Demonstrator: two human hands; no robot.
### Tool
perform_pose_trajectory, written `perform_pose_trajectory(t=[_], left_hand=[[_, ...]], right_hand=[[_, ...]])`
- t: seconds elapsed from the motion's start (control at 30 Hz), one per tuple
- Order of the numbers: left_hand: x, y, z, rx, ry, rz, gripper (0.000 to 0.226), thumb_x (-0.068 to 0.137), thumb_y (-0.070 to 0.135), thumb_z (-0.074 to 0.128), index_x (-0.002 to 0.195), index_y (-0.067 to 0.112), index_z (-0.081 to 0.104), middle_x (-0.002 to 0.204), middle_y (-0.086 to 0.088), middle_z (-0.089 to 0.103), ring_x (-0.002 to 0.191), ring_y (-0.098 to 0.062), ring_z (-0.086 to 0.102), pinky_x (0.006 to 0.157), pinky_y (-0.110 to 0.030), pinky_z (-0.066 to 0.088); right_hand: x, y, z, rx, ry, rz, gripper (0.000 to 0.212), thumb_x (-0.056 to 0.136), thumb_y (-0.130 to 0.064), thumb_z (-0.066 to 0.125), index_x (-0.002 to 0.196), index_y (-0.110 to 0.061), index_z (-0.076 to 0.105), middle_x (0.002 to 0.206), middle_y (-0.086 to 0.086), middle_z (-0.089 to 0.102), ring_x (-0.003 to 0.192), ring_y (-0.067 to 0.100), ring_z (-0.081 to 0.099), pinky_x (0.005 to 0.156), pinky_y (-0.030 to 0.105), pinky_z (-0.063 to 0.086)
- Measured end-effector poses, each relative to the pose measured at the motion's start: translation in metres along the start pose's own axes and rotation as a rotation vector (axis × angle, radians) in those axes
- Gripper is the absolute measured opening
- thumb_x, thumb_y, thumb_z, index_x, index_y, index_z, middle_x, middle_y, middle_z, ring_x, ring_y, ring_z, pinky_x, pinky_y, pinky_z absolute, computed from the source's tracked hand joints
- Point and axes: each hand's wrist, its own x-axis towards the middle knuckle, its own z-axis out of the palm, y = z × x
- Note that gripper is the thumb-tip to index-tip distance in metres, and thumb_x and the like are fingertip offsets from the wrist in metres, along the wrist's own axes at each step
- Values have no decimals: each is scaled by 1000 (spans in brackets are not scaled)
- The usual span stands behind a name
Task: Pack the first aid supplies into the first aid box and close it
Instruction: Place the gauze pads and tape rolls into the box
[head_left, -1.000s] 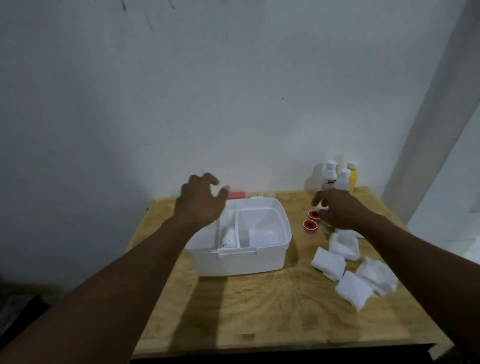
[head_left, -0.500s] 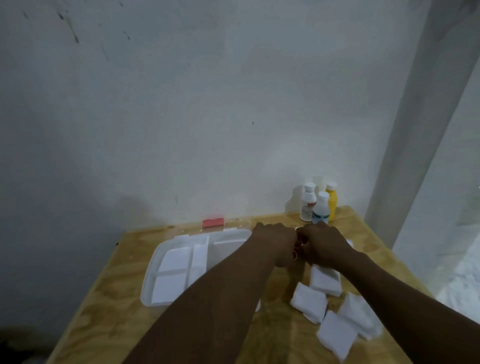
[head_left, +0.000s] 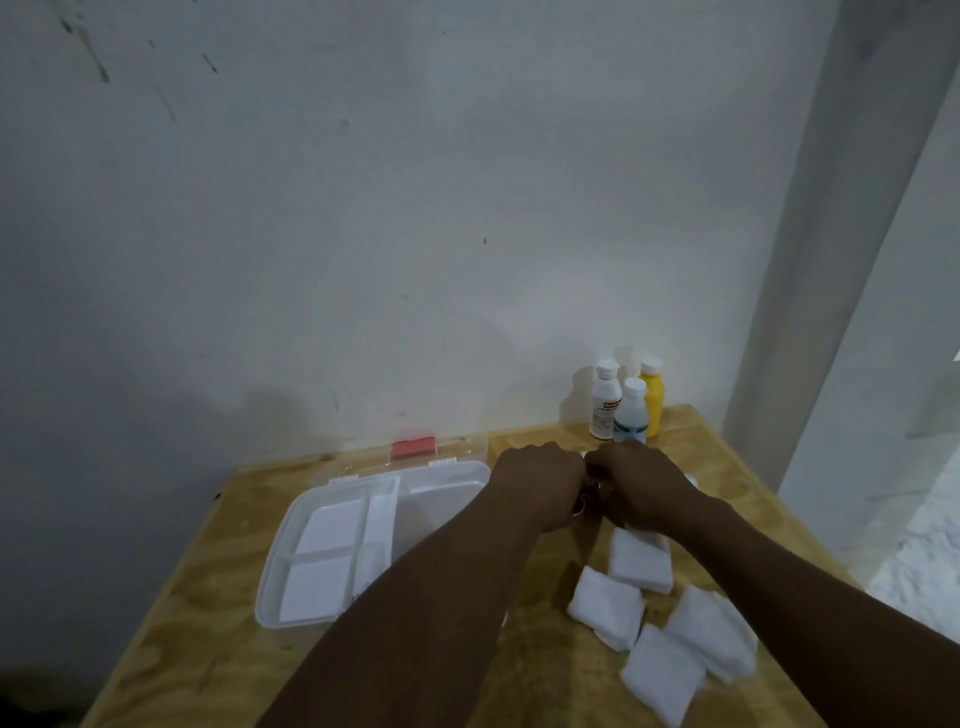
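The white first aid box (head_left: 332, 551) lies open on the wooden table (head_left: 197, 613), its divided tray showing; my left forearm covers its right part. Its clear lid with a red latch (head_left: 413, 448) lies behind it. My left hand (head_left: 540, 483) and my right hand (head_left: 644, 483) meet knuckle to knuckle just right of the box, fingers curled down. A reddish tape roll (head_left: 580, 507) peeks out between them; the rest of what they grip is hidden. Several white gauze pads (head_left: 639, 561) lie right of the box.
Three small bottles stand at the back right against the wall: a white one (head_left: 605, 402), a clear one (head_left: 632, 415) and a yellow one (head_left: 652, 400). The table's right edge runs close to the gauze pads, and a pale pillar (head_left: 831, 234) rises beyond it.
My left hand left the box's back rim and moved right to join my right hand over the tape rolls. The view swung, so the box now sits further left.
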Motion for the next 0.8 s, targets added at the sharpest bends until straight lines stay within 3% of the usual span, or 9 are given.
perform_pose_trajectory(t=[0.2, 0.37, 0.57, 0.8], left_hand=[[-6, 0, -5, 8, 20, 11, 21, 95, 28, 63, 109, 13, 65, 84, -3, 56, 76, -20, 59, 68, -34, 49], [-18, -15, -28, -61, 201, -33, 25, 95, 35, 60, 110, 19, 71, 100, -6, 69, 91, -28, 68, 79, -39, 55], [-62, -77, -69, -157, 369, -145, 21, 91, 42, 61, 100, 28, 74, 103, -2, 72, 93, -27, 68, 72, -32, 50], [-145, -166, -54, -367, 443, -377, 24, 87, 51, 67, 95, 31, 77, 100, 4, 75, 92, -19, 69, 83, -39, 58]], right_hand=[[-7, -2, -5, -25, 23, -4, 16, 86, -26, 64, 100, -23, 72, 99, 1, 72, 89, 19, 64, 71, 30, 49], [-12, -5, -27, 83, 233, 25, 18, 85, -40, 67, 93, -24, 72, 96, -3, 71, 91, 20, 64, 74, 38, 53], [-5, -51, -63, 233, 399, -67, 20, 84, -40, 70, 92, -22, 74, 89, -2, 73, 81, 17, 64, 72, 38, 54], [-3, -162, -51, 342, 283, -240, 24, 86, -42, 68, 98, -21, 73, 96, -3, 72, 85, 13, 62, 79, 36, 53]])
